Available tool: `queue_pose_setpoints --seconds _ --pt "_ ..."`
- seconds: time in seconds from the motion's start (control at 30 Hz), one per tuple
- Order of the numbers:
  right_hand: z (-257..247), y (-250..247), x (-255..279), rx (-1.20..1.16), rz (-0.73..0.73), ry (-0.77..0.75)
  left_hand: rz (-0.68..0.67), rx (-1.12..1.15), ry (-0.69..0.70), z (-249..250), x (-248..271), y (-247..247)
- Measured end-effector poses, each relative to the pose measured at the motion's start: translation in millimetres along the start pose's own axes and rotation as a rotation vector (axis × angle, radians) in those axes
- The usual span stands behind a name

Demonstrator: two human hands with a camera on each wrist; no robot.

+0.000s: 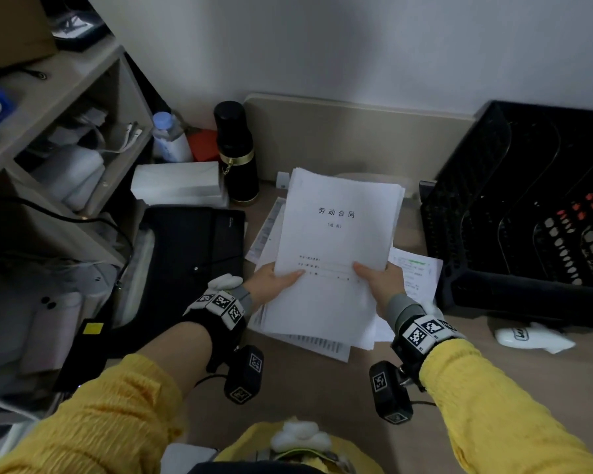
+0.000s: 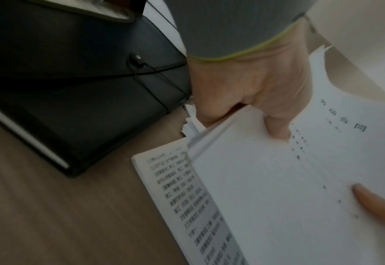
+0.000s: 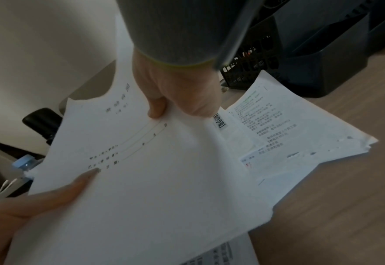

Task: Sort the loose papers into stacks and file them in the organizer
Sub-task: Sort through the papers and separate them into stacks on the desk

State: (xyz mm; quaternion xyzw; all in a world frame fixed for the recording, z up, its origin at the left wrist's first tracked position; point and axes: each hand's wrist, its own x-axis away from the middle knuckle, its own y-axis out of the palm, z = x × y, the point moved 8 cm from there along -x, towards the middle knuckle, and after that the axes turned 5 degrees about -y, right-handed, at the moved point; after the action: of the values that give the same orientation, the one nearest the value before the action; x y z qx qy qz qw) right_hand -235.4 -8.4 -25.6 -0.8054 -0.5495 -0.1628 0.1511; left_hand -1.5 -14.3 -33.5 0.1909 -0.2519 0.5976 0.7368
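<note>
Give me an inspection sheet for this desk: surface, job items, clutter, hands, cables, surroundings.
Surface: wooden desk, partly covered by papers.
Job's things: held stack of papers, lifted above the loose papers on the desk; black mesh organizer at right, slots look empty.
Clutter: black folder, black flask, water bottle, white box, white object by the organizer.
Grippers: left hand and right hand each grip the stack's lower edge, thumbs on top.
Cables: black cable across the shelf unit; thin leads from both wrist cameras.
Surroundings: shelf unit at left, white wall behind.
</note>
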Motion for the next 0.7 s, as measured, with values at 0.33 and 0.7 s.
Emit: queue_pose_setpoints --seconds 0.33,0.7 --pt "29 -23 -24 0.324 0.002 0.217 0.297 -0.017 -0.045 -16 -17 -50" --pt "41 -30 -38 0.434 -0.016 0.258 0.324 -0.131 -0.163 -38 -27 -56"
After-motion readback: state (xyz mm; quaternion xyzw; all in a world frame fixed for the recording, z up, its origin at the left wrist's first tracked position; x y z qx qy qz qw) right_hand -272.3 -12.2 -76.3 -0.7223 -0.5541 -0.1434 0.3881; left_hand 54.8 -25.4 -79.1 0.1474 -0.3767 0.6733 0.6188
